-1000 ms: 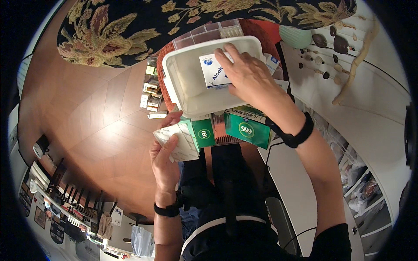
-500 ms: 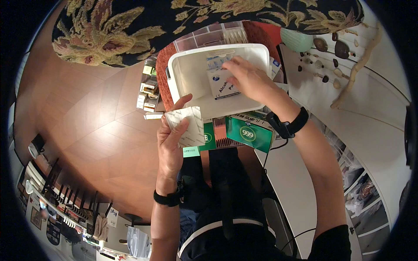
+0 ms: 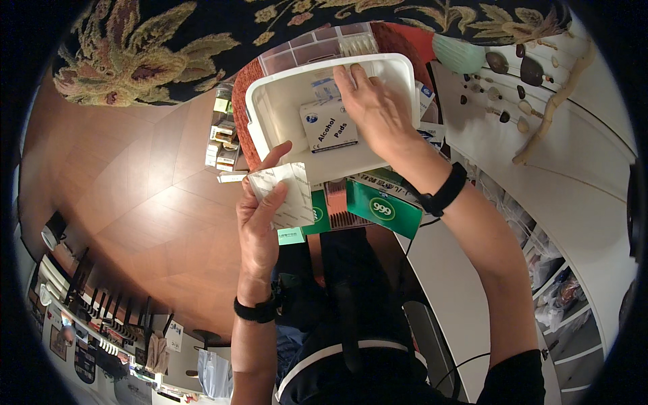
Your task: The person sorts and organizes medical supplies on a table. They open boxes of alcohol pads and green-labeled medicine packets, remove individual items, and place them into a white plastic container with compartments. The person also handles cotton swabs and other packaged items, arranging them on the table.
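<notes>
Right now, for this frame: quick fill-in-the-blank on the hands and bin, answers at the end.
1. The left hand holds a pale packet, pressing its visible face with the ____.
2. The right hand reaches into a bin coloured ____.
3. The wristbands on both arms are coloured ____.

Missing words: thumb; white; black.

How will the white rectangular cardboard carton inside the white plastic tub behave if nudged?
The carton should slide rather than roll, given its flat faces. It's probably stiff, its edges looking straight. Raised walls on the tub would likely stop it.
</notes>
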`<action>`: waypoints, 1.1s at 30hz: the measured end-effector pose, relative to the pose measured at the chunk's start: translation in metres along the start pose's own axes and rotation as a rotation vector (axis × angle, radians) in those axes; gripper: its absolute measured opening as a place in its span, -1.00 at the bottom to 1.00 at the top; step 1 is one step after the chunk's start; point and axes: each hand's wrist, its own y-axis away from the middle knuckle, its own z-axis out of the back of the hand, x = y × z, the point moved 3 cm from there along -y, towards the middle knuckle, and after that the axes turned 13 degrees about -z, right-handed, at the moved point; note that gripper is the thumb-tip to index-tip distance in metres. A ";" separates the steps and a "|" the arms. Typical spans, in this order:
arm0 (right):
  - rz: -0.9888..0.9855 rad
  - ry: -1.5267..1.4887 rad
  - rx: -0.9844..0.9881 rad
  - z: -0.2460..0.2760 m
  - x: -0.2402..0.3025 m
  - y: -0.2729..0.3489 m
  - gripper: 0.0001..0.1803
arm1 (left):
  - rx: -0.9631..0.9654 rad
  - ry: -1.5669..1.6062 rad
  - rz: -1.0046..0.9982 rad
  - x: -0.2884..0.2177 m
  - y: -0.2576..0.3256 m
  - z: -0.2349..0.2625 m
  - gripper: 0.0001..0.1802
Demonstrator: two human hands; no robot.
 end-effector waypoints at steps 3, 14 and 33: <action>-0.081 0.020 0.225 -0.013 -0.006 -0.004 -0.60 | -0.042 -0.023 -0.022 0.001 -0.001 0.000 -0.51; 0.117 -0.187 0.186 -0.024 -0.018 -0.022 -0.85 | -0.053 -0.053 -0.044 0.004 -0.005 -0.002 -0.51; -0.325 -0.451 0.480 -0.028 -0.027 -0.031 -0.51 | -0.015 -0.025 -0.036 0.016 -0.007 0.001 -0.61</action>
